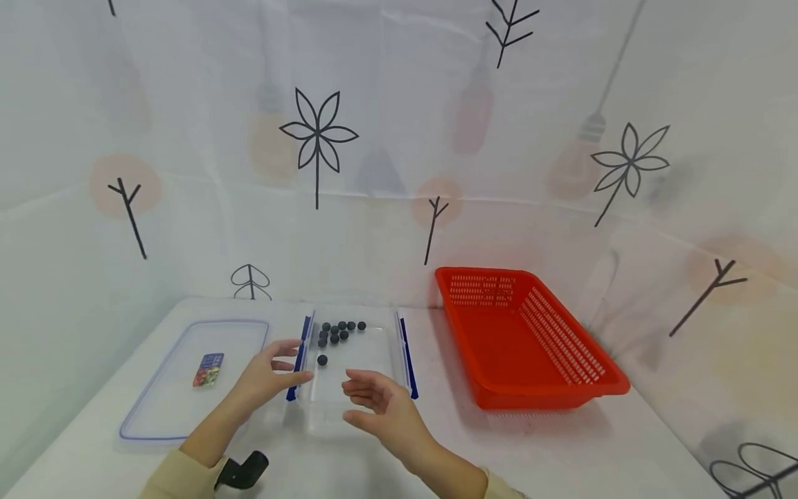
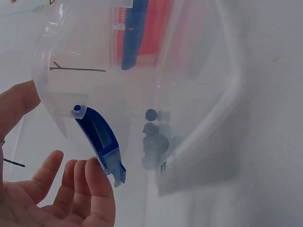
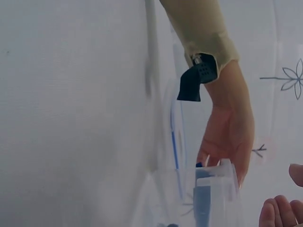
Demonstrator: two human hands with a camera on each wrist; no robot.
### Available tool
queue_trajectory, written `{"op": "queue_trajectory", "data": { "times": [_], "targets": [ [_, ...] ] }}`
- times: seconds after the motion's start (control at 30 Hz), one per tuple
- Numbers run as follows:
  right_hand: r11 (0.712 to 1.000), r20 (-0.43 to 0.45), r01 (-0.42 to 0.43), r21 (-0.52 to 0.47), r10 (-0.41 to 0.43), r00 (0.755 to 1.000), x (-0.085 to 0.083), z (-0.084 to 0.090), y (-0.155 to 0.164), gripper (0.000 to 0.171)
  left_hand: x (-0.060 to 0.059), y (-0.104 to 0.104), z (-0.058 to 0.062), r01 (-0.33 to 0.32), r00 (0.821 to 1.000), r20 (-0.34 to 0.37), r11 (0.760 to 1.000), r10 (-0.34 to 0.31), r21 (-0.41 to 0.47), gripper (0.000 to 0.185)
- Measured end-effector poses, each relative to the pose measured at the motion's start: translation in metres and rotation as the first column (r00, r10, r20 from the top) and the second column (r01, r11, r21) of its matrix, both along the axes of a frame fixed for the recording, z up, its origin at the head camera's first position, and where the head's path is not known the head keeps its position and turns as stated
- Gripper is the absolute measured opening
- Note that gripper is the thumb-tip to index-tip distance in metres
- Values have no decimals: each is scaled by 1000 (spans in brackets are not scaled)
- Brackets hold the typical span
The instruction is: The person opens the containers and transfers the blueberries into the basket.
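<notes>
A clear plastic box (image 1: 368,357) stands upright on the white table, its top uncovered. Several small dark balls (image 1: 334,339) lie inside towards its far left, with one ball (image 1: 322,360) apart from the cluster. My left hand (image 1: 268,373) is at the box's left side, thumb spread from the fingers. In the left wrist view its fingertips are at the lower end of a hanging blue latch (image 2: 102,137); whether they touch it I cannot tell. My right hand (image 1: 385,410), holding nothing, is above the box's near right part with fingers loosely bent. Another blue latch (image 1: 409,357) hangs at the right side.
To the left lies a clear lid (image 1: 165,398) with a blue rim, and on it a small colourful card (image 1: 208,370). A red perforated basket (image 1: 530,346) occupies the right side. A patterned white curtain (image 1: 386,235) hangs behind the table. A black mount (image 1: 244,471) sticks out from the left sleeve.
</notes>
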State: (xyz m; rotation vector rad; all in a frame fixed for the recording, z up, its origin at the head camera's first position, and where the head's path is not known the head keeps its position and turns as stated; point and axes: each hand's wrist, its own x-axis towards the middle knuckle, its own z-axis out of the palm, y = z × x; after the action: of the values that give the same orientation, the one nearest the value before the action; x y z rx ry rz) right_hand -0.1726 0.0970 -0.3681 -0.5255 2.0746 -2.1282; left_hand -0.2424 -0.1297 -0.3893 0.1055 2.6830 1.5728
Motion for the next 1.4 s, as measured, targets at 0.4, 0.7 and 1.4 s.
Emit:
{"op": "queue_trajectory", "data": {
  "times": [0.4, 0.7, 1.4],
  "targets": [
    [998, -7, 30, 50, -30, 1000, 0, 0, 34, 51, -5, -3, -5, 35, 998, 51, 998, -38, 45, 83],
    [988, 6, 107, 110, -108, 994, -9, 10, 57, 47, -4, -6, -7, 54, 995, 75, 994, -61, 92, 80],
    [978, -30, 142, 155, -139, 990, -41, 25, 65, 40, -3, -7, -9, 54, 993, 98, 991, -66, 126, 79]
  ]
}}
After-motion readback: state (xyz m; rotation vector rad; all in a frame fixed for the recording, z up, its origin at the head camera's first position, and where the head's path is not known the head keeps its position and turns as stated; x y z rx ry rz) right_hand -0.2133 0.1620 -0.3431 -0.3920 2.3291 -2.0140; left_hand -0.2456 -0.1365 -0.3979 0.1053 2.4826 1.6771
